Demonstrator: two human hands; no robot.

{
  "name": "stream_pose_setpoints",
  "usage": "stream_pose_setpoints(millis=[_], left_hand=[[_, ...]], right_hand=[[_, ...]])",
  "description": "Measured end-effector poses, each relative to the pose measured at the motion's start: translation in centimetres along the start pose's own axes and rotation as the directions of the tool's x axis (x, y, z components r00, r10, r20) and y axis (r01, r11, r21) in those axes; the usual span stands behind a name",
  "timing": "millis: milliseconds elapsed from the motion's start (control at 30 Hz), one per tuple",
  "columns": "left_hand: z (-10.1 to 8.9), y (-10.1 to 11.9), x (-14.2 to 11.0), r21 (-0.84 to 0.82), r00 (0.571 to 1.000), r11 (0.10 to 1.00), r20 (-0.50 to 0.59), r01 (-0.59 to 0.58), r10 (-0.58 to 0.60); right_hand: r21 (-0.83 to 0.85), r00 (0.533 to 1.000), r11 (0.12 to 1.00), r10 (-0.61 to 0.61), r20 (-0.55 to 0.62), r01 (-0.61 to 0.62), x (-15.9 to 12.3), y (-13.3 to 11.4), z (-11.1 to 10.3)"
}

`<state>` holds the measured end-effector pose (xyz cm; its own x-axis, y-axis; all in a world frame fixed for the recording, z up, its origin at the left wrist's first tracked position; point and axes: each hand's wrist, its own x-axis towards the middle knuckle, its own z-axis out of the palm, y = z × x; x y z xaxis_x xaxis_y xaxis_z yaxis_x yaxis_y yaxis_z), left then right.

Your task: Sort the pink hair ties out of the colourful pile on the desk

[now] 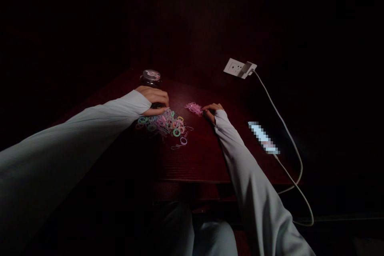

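A mixed heap of coloured hair ties [168, 123], pink, green, purple and yellow, lies on the dark red table. My left hand [154, 99] is at the heap's upper left, its fingers curled down with the tips at the ties; whatever they pinch is hidden. To the right sits a smaller pile of pink hair ties [194, 108]. At this pile's right edge is my right hand [213, 111], thumb and forefinger close together and touching it; I cannot make out what is between them. Behind my left hand stands a round jar [151, 76] with a printed lid.
On the dark red table [198, 164], a lit, blurred phone [264, 138] lies to the right. Its white cable [280, 116] loops past the table's right edge and up to a charger in a white wall socket [235, 68]. The surroundings are very dark.
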<state>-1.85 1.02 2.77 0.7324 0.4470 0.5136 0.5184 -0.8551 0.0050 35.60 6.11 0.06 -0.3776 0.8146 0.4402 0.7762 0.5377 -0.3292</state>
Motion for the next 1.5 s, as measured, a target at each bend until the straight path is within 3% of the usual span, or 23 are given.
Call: stream_pose_setpoints(millis=[233,367,500,667,800,1067,1367,1500], left_hand=[[0.0,0.3,0.1,0.030,1.000,1.000,0.000,0.003,-0.003],[-0.3,0.6,0.1,0.127,0.996,0.990,-0.065,0.065,-0.057],[-0.6,1.0,0.2,0.158,0.991,0.981,-0.091,0.111,-0.098],[-1.0,1.2,0.3,0.198,0.993,0.973,-0.030,0.121,-0.117],[-1.2,1.3,0.3,0.178,0.992,0.976,-0.023,0.124,-0.122],[-0.7,0.5,-0.1,0.031,0.988,0.992,0.090,0.119,-0.121],[0.2,1.1,-0.4,0.017,0.977,0.977,-0.002,0.214,-0.214],[0.4,1.1,-0.4,0.001,0.968,0.969,-0.037,0.247,-0.246]], right_hand=[[0.055,0.980,0.997,0.058,-0.191,-0.048,0.4,-0.5,-0.5],[0.047,0.971,0.998,0.041,-0.234,-0.030,0.9,-2.6,-0.5],[0.036,0.984,0.996,-0.077,-0.163,0.084,0.9,-6.3,0.7],[0.046,0.976,0.977,-0.212,0.043,0.210,0.6,-10.5,2.8],[0.066,0.970,0.971,-0.236,0.059,0.232,0.8,-12.3,3.6],[0.117,0.959,0.959,-0.267,0.089,0.256,0.5,-12.1,3.8],[0.273,0.929,0.910,-0.353,0.111,0.312,0.4,-11.9,4.0],[0.241,0.914,0.900,-0.394,0.093,0.363,0.1,-12.7,4.0]])
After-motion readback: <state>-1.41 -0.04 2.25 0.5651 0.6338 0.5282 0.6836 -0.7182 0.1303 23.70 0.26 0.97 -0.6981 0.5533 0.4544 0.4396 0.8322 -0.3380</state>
